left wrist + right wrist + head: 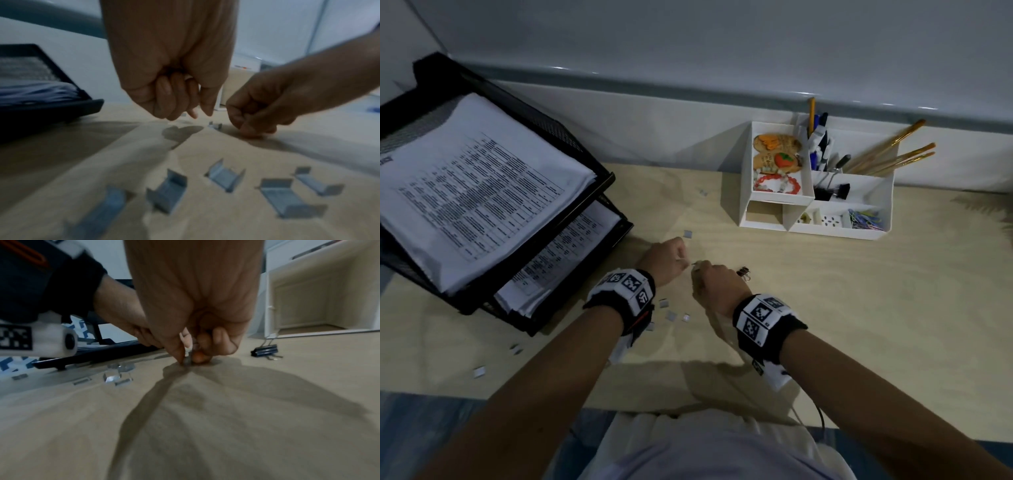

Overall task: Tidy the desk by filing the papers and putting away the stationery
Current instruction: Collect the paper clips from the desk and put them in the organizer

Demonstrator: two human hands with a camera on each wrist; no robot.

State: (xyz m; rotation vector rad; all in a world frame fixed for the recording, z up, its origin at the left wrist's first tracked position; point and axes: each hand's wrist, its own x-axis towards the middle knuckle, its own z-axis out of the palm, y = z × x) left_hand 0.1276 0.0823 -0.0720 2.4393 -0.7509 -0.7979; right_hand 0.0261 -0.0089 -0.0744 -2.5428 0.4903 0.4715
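Paper (472, 192) filed in tray (571, 137) | staples (671, 316) scattered on tabletop (859, 291), clip (743, 273) loose, not yet in organizer (887, 219) | right hand (717, 282) pinches a staple | left hand (664, 258) curled, contents unclear

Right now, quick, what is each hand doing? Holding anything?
Left hand: fingers curled, nothing visibly held.
Right hand: fingertips pinching a small strip of staples on the desk.
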